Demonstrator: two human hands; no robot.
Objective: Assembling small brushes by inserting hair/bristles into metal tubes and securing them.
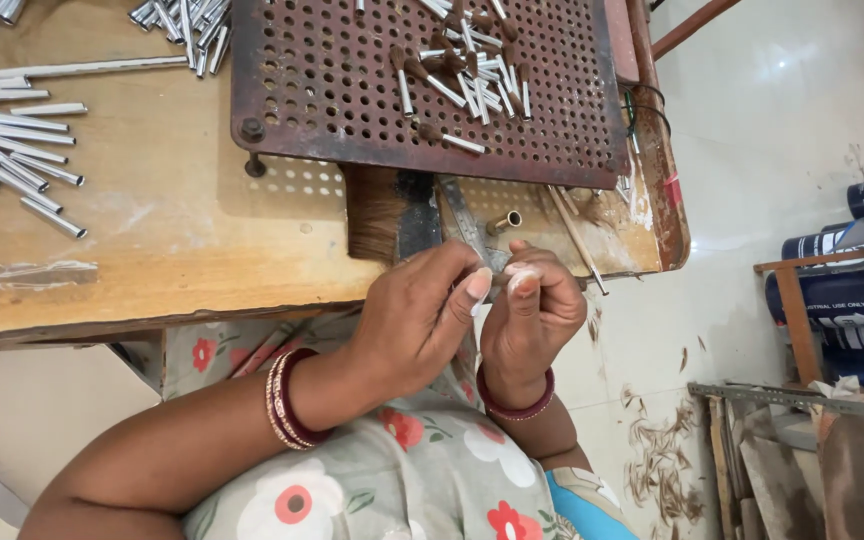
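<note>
My left hand and my right hand meet at the near edge of a wooden table. Their fingertips pinch a small silvery metal piece between them, and the fingers hide most of it. Both wrists wear bangles. Just beyond the hands lie a tuft of brown bristles, a flat metal strip, a short brass tube and a thin stick. A rusty perforated metal plate stands above them, carrying several small metal tubes with brown tips.
Several loose silver tubes lie on the table's left, and more at the top. To the right is a pale floor strewn with brown shavings. A wooden rack holds dark blue cans. My floral-clothed lap fills the bottom.
</note>
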